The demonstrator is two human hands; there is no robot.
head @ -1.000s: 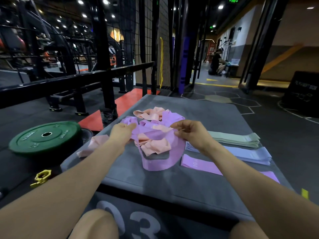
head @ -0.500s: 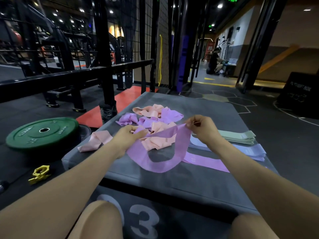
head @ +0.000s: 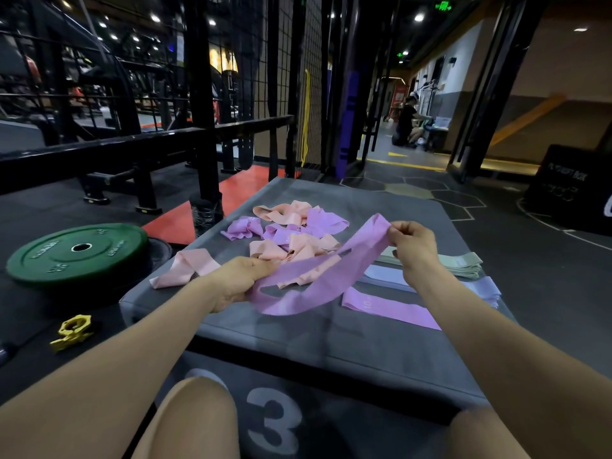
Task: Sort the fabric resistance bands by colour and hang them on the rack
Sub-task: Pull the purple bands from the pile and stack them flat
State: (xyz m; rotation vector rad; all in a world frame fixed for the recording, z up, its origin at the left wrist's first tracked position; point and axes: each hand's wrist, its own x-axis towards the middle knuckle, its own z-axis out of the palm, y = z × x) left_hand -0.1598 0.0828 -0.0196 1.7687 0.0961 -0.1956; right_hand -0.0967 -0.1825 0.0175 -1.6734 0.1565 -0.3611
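The purple band (head: 318, 276) is stretched between both hands above the counter (head: 331, 342). The right hand (head: 412, 241) pinches one end of the loop with curled fingertips, raised and away from the body; the left hand (head: 238, 279) grips the opposite end lower and nearer, fingers closed round the fabric. This two-point hold probably serves to pull the loop free of the unsorted heap (head: 291, 233) and draw it flat, so that it can be laid neatly.

The heap, mixed pink and purple, lies at the centre of the counter, beyond and partly under the held band. One pink band (head: 185, 265) lies apart at the left edge. Sorted bands lie flat at the right, each colour in its own place: a green stack (head: 463, 263) farthest, a pale blue stack (head: 483, 288) next, and a flat purple band (head: 387, 308) nearest. The held band matches that nearest band, so it likely belongs there.

Sorting appears partly complete. No band is visibly hung on a rack yet.
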